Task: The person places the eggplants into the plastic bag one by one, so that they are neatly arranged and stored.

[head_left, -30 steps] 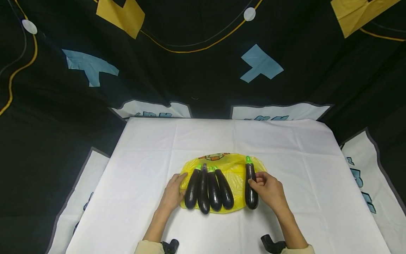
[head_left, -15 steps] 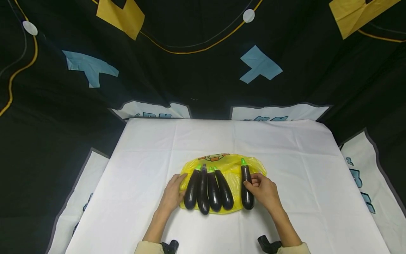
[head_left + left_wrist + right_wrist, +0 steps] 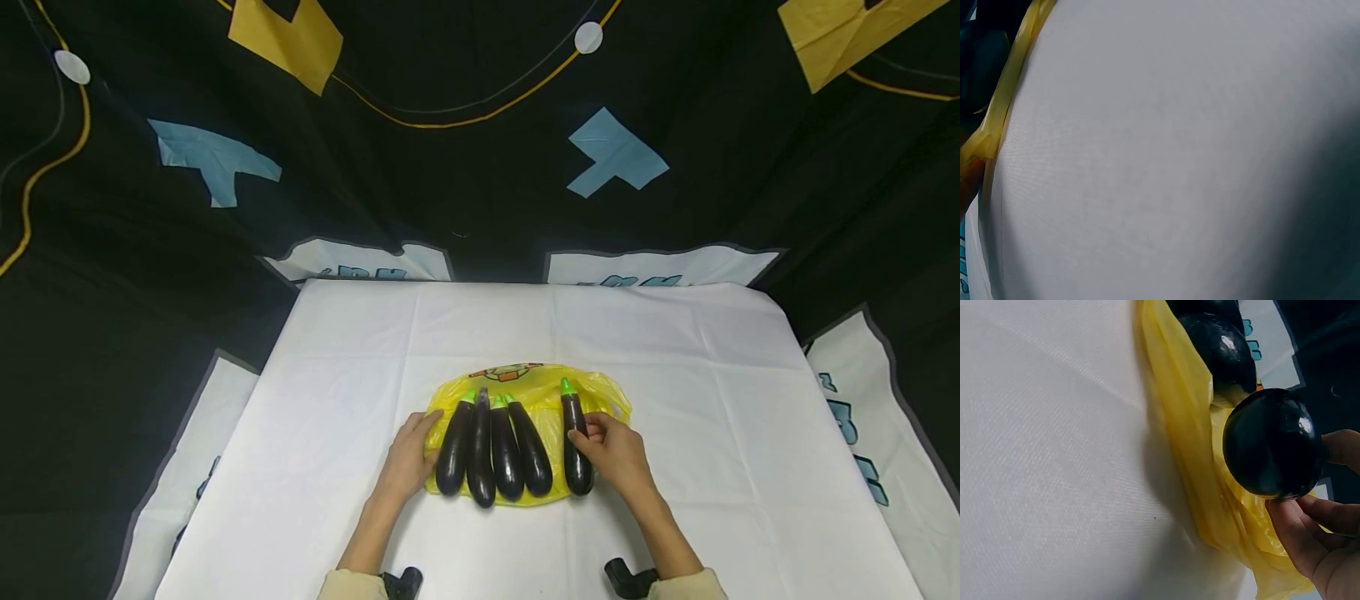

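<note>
In the head view a yellow plastic bag [image 3: 555, 425] lies flat near the table's front. Several dark eggplants [image 3: 507, 454] lie side by side on its left half. My right hand [image 3: 618, 454] grips another eggplant [image 3: 576, 442] at its right side, thumb across the top, with a gap between it and the group. Seen end-on in the right wrist view, that eggplant [image 3: 1272, 444] is between thumb and fingers. My left hand [image 3: 405, 458] rests at the bag's left edge, beside the leftmost eggplant. The left wrist view catches only a fingertip [image 3: 971, 178] against the bag's rim.
White cloth covers the table [image 3: 360, 350]. A dark curtain [image 3: 465, 192] with yellow and blue shapes hangs behind it. Black wrist mounts [image 3: 630, 577] sit at both wrists.
My right hand has moved left with its eggplant, narrowing the gap to the group. The left hand and the other eggplants have stayed in place.
</note>
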Available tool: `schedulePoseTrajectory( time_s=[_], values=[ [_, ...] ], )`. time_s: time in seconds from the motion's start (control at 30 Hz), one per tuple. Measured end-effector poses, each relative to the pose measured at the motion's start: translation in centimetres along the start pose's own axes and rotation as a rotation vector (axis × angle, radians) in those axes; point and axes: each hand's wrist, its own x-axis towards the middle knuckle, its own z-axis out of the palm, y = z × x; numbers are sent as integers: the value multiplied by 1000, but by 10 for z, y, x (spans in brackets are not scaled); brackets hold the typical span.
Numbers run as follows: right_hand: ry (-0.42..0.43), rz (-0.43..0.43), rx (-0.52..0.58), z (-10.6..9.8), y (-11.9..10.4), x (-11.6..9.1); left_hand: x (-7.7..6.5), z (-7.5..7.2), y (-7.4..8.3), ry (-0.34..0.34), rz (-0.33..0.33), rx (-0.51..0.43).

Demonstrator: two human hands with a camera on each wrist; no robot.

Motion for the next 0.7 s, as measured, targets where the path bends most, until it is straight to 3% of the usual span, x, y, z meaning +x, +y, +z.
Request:
schedulePoseTrajectory(
  time_s=[0.7],
  values=[
    [1,-36,-12,20,9,7,-1,-1,0,-27,-20,-5]
  ],
)
